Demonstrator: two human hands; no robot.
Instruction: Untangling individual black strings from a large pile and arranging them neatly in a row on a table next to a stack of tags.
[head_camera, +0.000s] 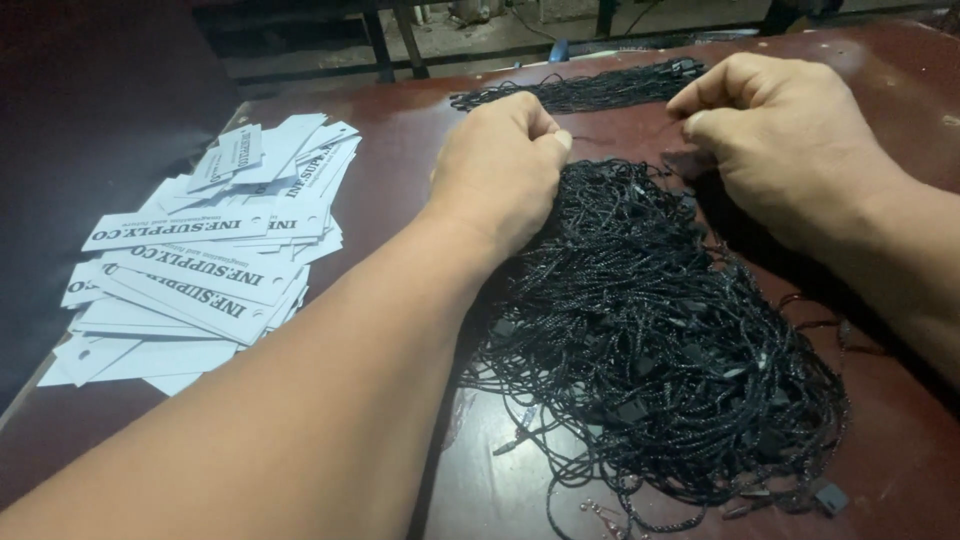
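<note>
A big tangled heap of thin black strings with small black plastic ends (650, 340) lies on a dark red tabletop (400, 130). My left hand (500, 165) rests on the heap's upper left part, fingers curled into the strings. My right hand (775, 130) is just to the right of it, thumb and forefinger pinched together on one thin black string above the heap. A second, straighter bundle of black strings (590, 90) lies beyond both hands.
A loose pile of white rectangular paper tags with dark print (210, 250) covers the table's left side, near its left edge. Beyond the far edge are dark metal frame legs (380, 45) and a concrete floor.
</note>
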